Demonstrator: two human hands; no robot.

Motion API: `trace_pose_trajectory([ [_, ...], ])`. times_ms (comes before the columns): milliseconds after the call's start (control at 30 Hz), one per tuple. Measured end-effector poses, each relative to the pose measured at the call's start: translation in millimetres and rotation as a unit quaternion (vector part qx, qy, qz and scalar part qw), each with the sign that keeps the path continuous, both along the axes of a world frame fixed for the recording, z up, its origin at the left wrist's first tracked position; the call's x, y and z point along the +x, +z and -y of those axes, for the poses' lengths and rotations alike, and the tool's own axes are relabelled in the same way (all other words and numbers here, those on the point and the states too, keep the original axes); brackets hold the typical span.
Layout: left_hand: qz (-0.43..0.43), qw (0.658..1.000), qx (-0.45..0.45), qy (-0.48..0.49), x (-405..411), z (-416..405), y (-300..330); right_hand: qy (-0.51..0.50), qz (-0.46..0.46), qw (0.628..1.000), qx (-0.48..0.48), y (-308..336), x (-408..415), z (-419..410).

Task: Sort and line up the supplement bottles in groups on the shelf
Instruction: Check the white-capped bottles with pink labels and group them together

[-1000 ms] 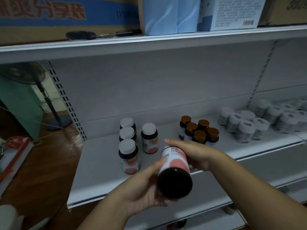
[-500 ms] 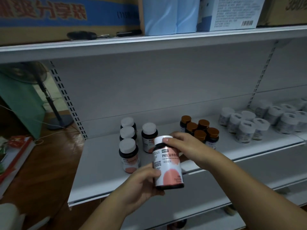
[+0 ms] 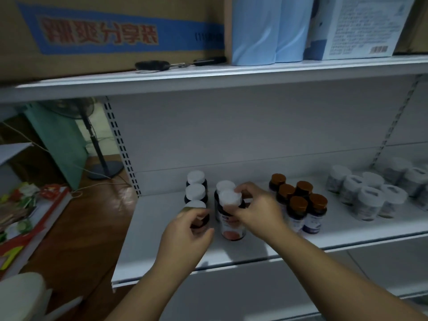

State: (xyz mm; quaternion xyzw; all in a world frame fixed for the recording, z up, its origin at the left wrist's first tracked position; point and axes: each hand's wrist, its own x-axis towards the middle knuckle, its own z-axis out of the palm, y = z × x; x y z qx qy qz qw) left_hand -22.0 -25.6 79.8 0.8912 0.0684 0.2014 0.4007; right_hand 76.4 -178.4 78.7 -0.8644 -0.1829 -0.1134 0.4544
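On the white shelf (image 3: pixel 162 246) stands a dark bottle with a white cap and a pink label (image 3: pixel 232 228). My right hand (image 3: pixel 259 209) grips it by the cap. A like bottle (image 3: pixel 222 186) stands just behind it. To the left is a column of three white-capped bottles (image 3: pixel 195 190). My left hand (image 3: pixel 185 235) curls its fingers round the front one (image 3: pixel 199 222), which it partly hides. A cluster of brown-capped bottles (image 3: pixel 298 205) stands right of my right hand.
Several white-lidded jars (image 3: pixel 368 200) crowd the shelf's right end. The upper shelf (image 3: pixel 231 77) carries cardboard boxes and blue packs. Left of the unit are a wooden floor, a fan stand (image 3: pixel 105 167) and a red box (image 3: pixel 30 216).
The pink-label bottle went from held in the air by both hands to upright on the shelf in front of the second column. My left hand left its base for the front-left bottle.
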Motion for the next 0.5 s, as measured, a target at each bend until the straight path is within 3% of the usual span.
trace_pose_trajectory([
  [233,0.007,1.000,0.020,0.012,5.0,-13.1,-2.2,0.024,0.048,0.993,-0.108,-36.2,11.2,-5.4],
  [300,0.013,0.999,0.030,0.014,6.5,-17.9,-3.6,0.030,0.091,0.985,-0.142,-36.3,13.4,-3.7],
  [400,0.016,0.999,0.030,0.021,7.5,-28.0,-5.0,0.039,0.188,0.975,-0.108,-21.4,18.4,-12.9],
  [500,0.030,0.999,0.030,0.025,10.0,-40.4,-5.3,0.083,0.148,0.971,-0.170,14.2,29.8,-45.1],
])
